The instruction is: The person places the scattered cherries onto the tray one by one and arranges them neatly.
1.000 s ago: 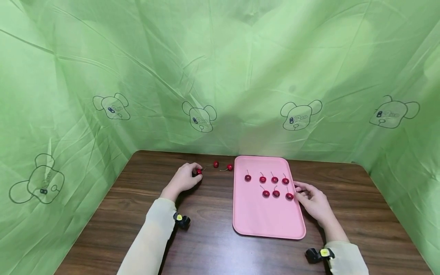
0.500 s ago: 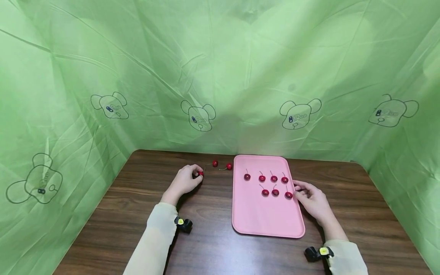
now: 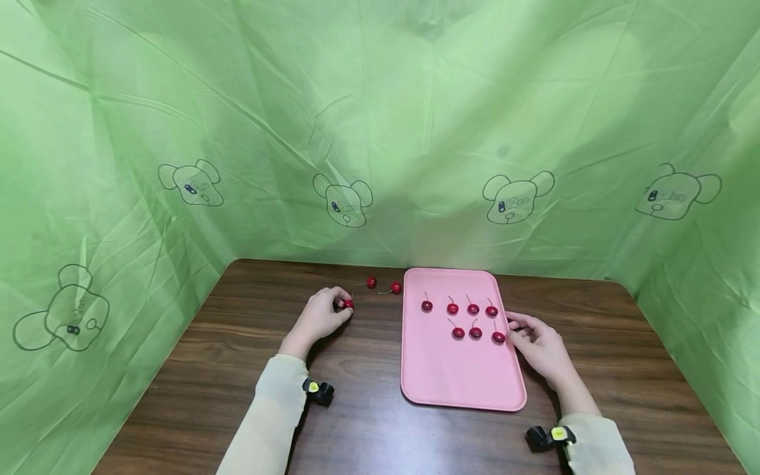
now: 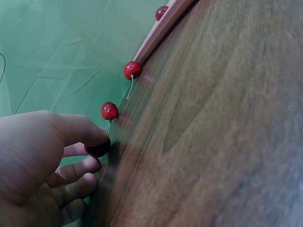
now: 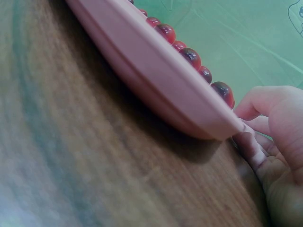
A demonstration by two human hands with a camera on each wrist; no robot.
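Observation:
My left hand [image 3: 320,313] pinches a red cherry [image 4: 97,148] between thumb and fingers, low over the table left of the tray. Its thin stem points up in the head view. Two more cherries lie just beyond: one cherry [image 3: 371,282] at the back and another cherry [image 3: 396,287] close to the tray's left edge. On the right, my right hand [image 3: 539,344] grips the long side of the pink tray [image 3: 457,382], with thumb and fingertips at the rim [image 5: 208,111]. Several cherries [image 3: 473,309] with stems sit in two rows on the tray, one of them near the right thumb.
The dark wood table [image 3: 356,422] ends at a green curtain [image 3: 427,165] printed with bear outlines, which closes off the back and both sides. A black wrist camera [image 3: 321,393] is strapped to the left sleeve, and another wrist camera [image 3: 539,439] to the right.
My left hand has drawn the pinched cherry slightly to the right and toward me. The right hand, the tray and the other cherries have stayed in place.

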